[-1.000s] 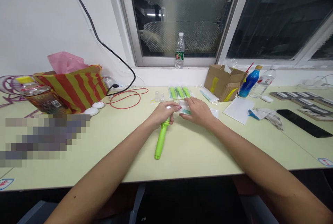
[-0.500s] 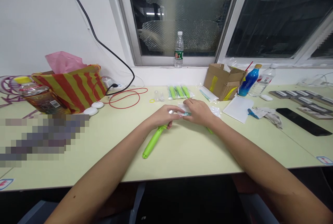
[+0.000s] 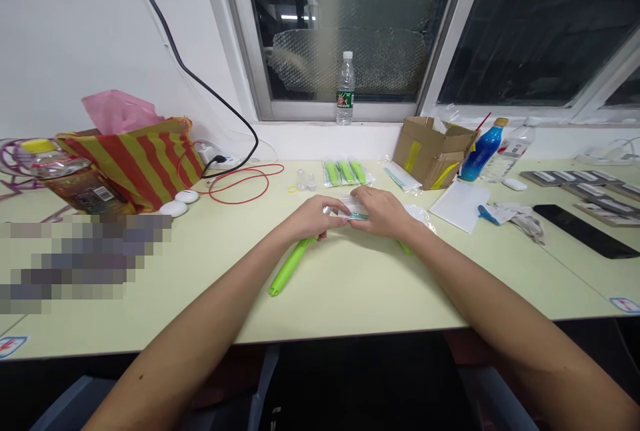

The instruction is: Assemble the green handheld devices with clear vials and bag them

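Well, the left hand (image 3: 316,219) gripped a green tube (image 3: 290,269) (its upper end hidden), thumb at the clear packet (image 3: 356,207) that the right hand (image 3: 381,213) held.

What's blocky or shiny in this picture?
In the head view, grey squares hide a patch at left; in the head view, a white streak shines in the dark window; in that view, the clear packet between the left hand and right hand has pale glossy patches.
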A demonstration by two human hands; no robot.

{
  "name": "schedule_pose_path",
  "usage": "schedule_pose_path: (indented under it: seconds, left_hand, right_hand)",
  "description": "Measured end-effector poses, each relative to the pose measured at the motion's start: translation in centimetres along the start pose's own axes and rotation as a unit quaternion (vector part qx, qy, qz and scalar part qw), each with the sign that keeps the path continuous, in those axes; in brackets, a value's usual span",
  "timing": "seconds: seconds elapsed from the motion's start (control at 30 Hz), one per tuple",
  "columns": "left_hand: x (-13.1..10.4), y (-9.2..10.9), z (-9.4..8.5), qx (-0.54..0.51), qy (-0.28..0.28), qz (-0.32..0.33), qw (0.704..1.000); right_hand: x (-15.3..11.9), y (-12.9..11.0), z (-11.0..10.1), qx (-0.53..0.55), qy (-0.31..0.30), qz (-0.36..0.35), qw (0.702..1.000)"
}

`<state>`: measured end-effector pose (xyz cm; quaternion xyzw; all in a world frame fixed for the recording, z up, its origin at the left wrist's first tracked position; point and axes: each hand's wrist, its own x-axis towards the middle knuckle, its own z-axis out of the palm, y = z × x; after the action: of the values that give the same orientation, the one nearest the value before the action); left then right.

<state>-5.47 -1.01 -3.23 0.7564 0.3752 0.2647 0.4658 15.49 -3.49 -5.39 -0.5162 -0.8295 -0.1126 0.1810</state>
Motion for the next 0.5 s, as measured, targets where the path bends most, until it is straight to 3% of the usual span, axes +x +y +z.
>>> schedule_pose_path:
  seconds: [0.2, 0.4, 0.5]
  left_hand:
    - [0.3, 0.2, -0.5, -0.015, 0.042, -0.004, 0.999]
    - [1.0, 0.3, -2.0, -0.108, 0.151, 0.022, 0.982]
    - [1.0, 0.4, -1.8, -0.116, 0.140, 0.013, 0.983]
  right_hand:
    - [0.0, 0.2, -0.2, 0.003, -0.001, 0.011, 1.000]
    - [0.1, 0.8, -0.2, -0.003, -0.014, 0.063, 0.998]
    - [0.1, 0.7, -0.2, 0.001, -0.015, 0.067, 0.998]
